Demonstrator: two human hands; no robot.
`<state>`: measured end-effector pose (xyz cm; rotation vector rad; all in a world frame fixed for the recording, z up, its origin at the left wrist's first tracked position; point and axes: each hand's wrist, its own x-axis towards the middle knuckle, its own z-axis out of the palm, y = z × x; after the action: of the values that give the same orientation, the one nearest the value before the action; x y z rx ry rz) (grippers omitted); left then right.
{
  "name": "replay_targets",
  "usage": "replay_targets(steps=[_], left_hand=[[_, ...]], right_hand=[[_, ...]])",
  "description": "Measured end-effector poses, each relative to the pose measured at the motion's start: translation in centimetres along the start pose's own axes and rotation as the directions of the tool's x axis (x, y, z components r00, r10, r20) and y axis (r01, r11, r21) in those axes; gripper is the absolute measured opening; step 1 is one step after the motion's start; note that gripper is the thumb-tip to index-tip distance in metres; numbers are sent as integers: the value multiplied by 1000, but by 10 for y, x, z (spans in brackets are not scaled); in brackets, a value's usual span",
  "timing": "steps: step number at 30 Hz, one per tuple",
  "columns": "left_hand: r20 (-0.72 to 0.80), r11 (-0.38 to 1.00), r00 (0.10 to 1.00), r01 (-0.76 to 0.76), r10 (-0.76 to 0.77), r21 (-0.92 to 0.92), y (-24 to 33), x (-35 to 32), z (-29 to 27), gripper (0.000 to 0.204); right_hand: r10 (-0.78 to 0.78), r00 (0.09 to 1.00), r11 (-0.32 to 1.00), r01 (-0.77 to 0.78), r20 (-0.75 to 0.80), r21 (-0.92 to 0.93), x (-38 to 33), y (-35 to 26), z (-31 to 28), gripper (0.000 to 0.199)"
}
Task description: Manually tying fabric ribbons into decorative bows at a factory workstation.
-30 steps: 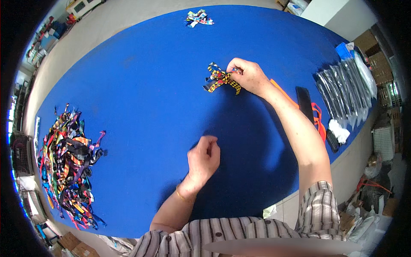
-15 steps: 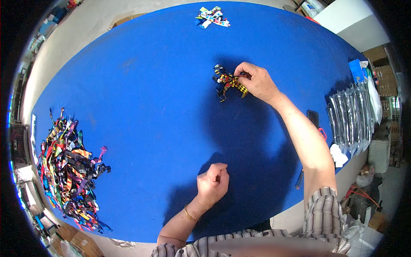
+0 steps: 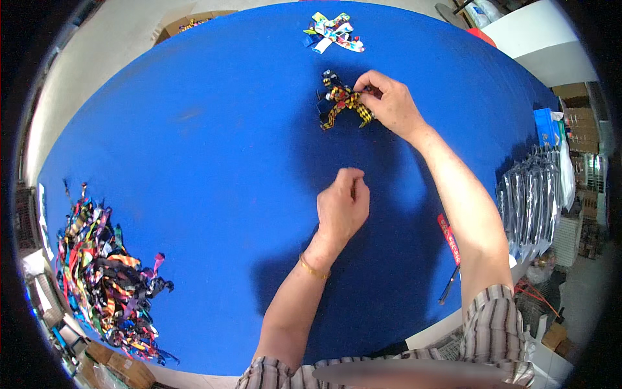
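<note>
Toward the far middle of the table, my right hand (image 3: pixel 394 109) pinches a small bundle of ribbons (image 3: pixel 342 102) between thumb and fingertips. Its ends splay out in black and yellow checks, with some red and white. My left hand (image 3: pixel 343 202) is nearer to me, its fingers curled into a loose fist above the blue cloth, apart from the bundle; nothing shows in it. A second ribbon bundle (image 3: pixel 334 32), white with bright multicoloured print, lies at the far edge beyond my right hand.
A large heap of mixed printed ribbons (image 3: pixel 113 279) covers the left side of the blue-clothed table (image 3: pixel 220 194). Several clear plastic packets (image 3: pixel 528 201) stand in a row at the right edge, by a blue box (image 3: pixel 546 126). A red printed strip (image 3: pixel 447 235) lies beside my right forearm.
The checked ribbon bundle has moved a little farther away in my right hand. My left hand has moved forward and slightly right, closer to it. The whole view has shifted slightly.
</note>
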<state>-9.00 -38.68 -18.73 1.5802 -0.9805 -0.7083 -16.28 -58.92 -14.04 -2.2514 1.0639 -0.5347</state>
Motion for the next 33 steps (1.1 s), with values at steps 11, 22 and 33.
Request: replay_targets(steps=[11, 22, 33], left_hand=[[172, 984, 977, -145, 126, 105, 5, 4, -7, 13], [207, 990, 976, -96, 73, 103, 10, 2, -9, 17], [203, 991, 974, -115, 98, 74, 11, 0, -8, 18]], right_hand=[[-148, 972, 974, 112, -181, -196, 88, 40, 7, 18], [-175, 968, 971, 139, -181, -197, 114, 54, 0, 20], [-430, 866, 855, 300, -254, -424, 117, 53, 9, 26]])
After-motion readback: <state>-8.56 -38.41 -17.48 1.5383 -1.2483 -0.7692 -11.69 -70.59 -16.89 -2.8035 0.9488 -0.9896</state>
